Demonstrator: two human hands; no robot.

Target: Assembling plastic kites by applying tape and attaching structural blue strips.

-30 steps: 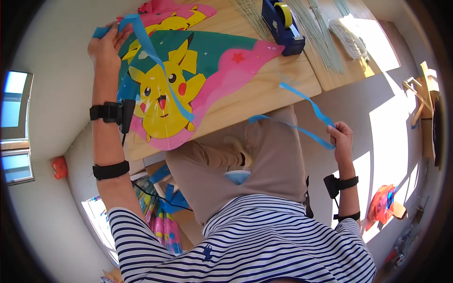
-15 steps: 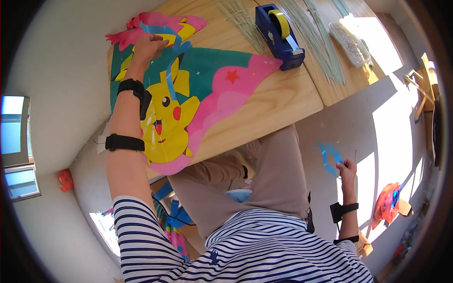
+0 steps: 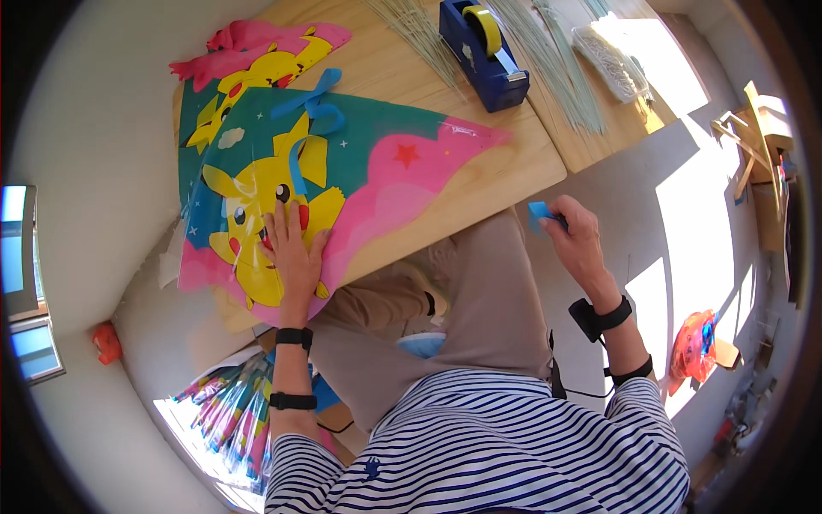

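Observation:
A printed kite sheet (image 3: 385,184) in pink, green and yellow, with a cartoon figure, lies on the wooden table (image 3: 479,184) in front of me. My left hand (image 3: 295,257) rests flat on the figure, fingers spread. A curling blue ribbon (image 3: 324,111) lies across the upper part of the sheet. To the right, beyond the table's edge, my right hand (image 3: 578,236) is closed on another blue ribbon (image 3: 539,212), whose short end sticks out of the fingers. Something small and dark shows beside that ribbon, too hidden to name.
At the table's far side stand a blue tape dispenser (image 3: 481,60) and a clear box of small white pieces (image 3: 612,64). Thin pale sticks (image 3: 556,68) lie around them. A second printed sheet (image 3: 308,38) lies at the far left. Packaged colourful items (image 3: 235,407) sit low at left.
My left hand has let go of the ribbon on the sheet and come down flat onto the figure. My right hand has moved up and left toward the table with its blue ribbon.

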